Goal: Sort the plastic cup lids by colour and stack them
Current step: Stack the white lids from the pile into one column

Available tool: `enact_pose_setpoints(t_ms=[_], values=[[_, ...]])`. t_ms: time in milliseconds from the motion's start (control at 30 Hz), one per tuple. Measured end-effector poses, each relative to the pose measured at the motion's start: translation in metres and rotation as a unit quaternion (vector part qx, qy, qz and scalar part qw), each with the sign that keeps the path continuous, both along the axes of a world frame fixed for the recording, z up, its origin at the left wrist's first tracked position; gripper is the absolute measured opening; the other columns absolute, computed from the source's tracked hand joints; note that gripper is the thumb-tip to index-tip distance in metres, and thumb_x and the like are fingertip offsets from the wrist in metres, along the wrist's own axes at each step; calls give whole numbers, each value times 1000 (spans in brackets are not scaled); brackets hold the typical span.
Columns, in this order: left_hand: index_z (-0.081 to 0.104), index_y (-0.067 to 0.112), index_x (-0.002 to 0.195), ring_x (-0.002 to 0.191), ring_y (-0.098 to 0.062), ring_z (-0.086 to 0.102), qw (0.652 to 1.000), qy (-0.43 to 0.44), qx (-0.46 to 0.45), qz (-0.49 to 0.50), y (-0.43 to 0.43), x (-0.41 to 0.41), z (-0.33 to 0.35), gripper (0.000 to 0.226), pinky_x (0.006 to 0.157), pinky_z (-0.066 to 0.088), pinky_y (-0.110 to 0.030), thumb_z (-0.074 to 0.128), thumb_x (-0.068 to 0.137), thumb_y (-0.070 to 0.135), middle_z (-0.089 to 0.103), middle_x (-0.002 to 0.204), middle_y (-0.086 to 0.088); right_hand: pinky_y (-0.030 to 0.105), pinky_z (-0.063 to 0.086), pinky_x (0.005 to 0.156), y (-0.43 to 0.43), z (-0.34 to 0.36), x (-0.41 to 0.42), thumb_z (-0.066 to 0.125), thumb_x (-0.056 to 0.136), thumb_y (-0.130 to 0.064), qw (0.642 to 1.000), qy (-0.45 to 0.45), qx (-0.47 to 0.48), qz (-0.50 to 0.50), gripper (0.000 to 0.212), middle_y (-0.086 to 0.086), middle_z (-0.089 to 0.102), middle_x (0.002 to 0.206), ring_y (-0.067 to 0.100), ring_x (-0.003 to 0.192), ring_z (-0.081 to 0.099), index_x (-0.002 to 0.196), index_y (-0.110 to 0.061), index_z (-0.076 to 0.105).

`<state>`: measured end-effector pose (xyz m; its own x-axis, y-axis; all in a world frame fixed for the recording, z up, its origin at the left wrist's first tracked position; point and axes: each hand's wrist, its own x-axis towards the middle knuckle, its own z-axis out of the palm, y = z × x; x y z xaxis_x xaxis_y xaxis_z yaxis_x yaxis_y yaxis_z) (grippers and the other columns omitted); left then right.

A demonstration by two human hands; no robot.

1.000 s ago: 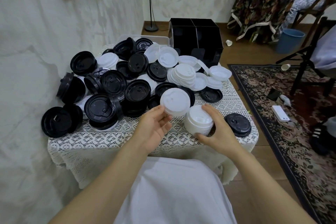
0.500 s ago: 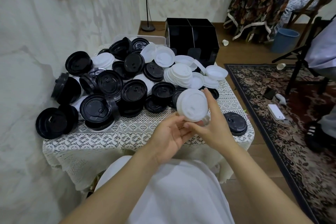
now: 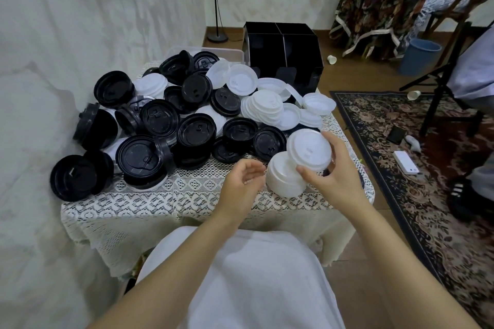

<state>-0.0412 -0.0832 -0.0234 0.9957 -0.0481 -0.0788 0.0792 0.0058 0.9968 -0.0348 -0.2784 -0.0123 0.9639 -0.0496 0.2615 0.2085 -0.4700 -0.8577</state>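
Note:
A heap of black lids (image 3: pixel 160 125) covers the left and middle of the small table (image 3: pixel 160 195) with its lace cloth. Loose white lids (image 3: pixel 267 104) lie at the back right of the heap. A short stack of white lids (image 3: pixel 283 179) stands near the table's front right. My right hand (image 3: pixel 331 173) holds one white lid (image 3: pixel 308 149) tilted just above that stack. My left hand (image 3: pixel 240 181) hovers empty to the left of the stack, fingers curled apart.
A black divided organiser box (image 3: pixel 283 53) stands behind the table. To the left is a wall. On the right a patterned rug (image 3: pixel 427 195) carries a phone, a white box and a chair's legs. A blue bin (image 3: pixel 419 56) stands further back.
The white lid passed from my left hand into my right. My right hand now holds it alone over the white stack. My left hand has let go and drawn back to the left.

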Motion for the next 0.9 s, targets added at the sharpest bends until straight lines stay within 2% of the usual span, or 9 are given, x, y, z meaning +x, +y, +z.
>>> enact_pose_setpoints(t_ms=[100, 167, 233, 333, 467, 600, 700, 833, 900], values=[[56, 25, 111, 112, 4, 53, 996, -30, 62, -47, -3, 3, -9, 34, 91, 45, -12, 60, 88, 0, 60, 117, 12, 44, 38, 111, 2, -7, -2, 83, 74, -34, 999, 32, -8, 22, 81, -8, 45, 141, 9, 132, 43, 141, -22, 39], [55, 22, 122, 112, 8, 53, 995, -37, 66, -70, -5, 7, -13, 41, 95, 45, -16, 61, 87, 1, 60, 122, 11, 39, 38, 111, 5, -8, -2, 81, 76, -32, 998, 49, -19, 44, 82, -8, 44, 142, 9, 131, 42, 145, -22, 38], [53, 20, 130, 112, 6, 55, 993, -40, 83, -80, -7, 10, -16, 48, 96, 47, -20, 63, 86, 4, 59, 125, 11, 31, 36, 111, 8, -8, -2, 81, 79, -25, 996, 65, -27, 61, 80, -11, 43, 140, 4, 129, 41, 145, -25, 36], [52, 23, 133, 114, 1, 56, 991, -42, 103, -80, -7, 12, -19, 49, 98, 47, -26, 64, 87, 9, 61, 123, 13, 23, 33, 111, 11, -9, -1, 78, 81, -17, 993, 78, -33, 78, 77, -14, 40, 140, -3, 128, 38, 142, -32, 34], [52, 21, 133, 115, -3, 56, 990, -36, 111, -84, -6, 13, -19, 47, 101, 46, -26, 62, 89, 8, 62, 123, 10, 24, 30, 112, 10, -12, 2, 77, 82, -18, 992, 90, -44, 82, 78, -7, 38, 149, 6, 136, 35, 148, -22, 35], [51, 18, 131, 111, 5, 56, 991, -27, 101, -82, -6, 14, -18, 44, 97, 45, -17, 60, 90, 3, 61, 121, 13, -3, 21, 100, 10, -15, 5, 77, 82, -14, 990, 91, -62, 87, 80, -6, 35, 150, 3, 136, 31, 149, -18, 34], [47, 26, 132, 112, 7, 54, 992, -21, 88, -82, -7, 15, -14, 48, 94, 43, -12, 60, 90, 7, 57, 119, 20, -6, 20, 96, 9, -16, 6, 77, 81, -11, 990, 95, -56, 91, 80, -8, 35, 147, 0, 132, 31, 149, -16, 34], [45, 27, 141, 125, -4, 49, 984, -33, 133, -112, -8, 20, -10, 61, 105, 43, -32, 61, 82, 32, 53, 136, 13, -6, 21, 95, 8, -17, 6, 77, 81, -12, 989, 98, -55, 95, 80, -9, 36, 145, 0, 132, 32, 149, -16, 35], [44, 28, 143, 126, -6, 49, 981, -31, 147, -121, -9, 22, -10, 68, 106, 43, -38, 60, 78, 42, 52, 138, 12, -6, 19, 98, 9, -19, 6, 77, 81, -11, 989, 97, -51, 98, 81, -10, 34, 148, -1, 134, 30, 150, -17, 35]])
